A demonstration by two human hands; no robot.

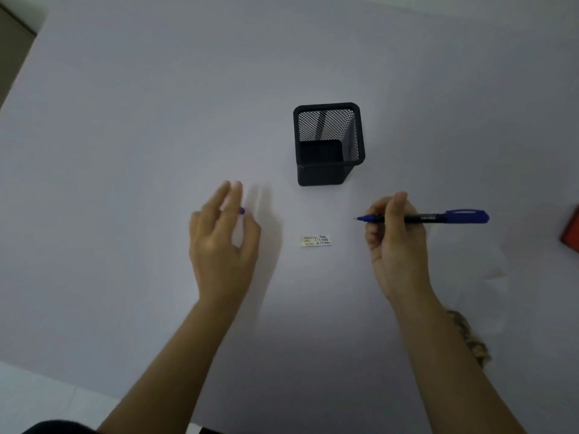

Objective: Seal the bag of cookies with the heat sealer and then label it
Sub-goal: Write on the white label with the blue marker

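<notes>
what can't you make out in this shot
All in the head view:
- label: handwriting too small to read.
- small blue thing at the left hand: mostly hidden by blurred fingers; what it is, and whether it is gripped, is unclear.
- pen in the right hand: barrel print too small.
- red object: cut off by the right edge.
- patterned thing: mostly hidden behind the right forearm.

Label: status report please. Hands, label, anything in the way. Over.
Right hand grips pen, tip bare. Left hand pinches small blue piece, blurred. Label flat on table, written on, nothing covering it. Bag not in view.
</notes>
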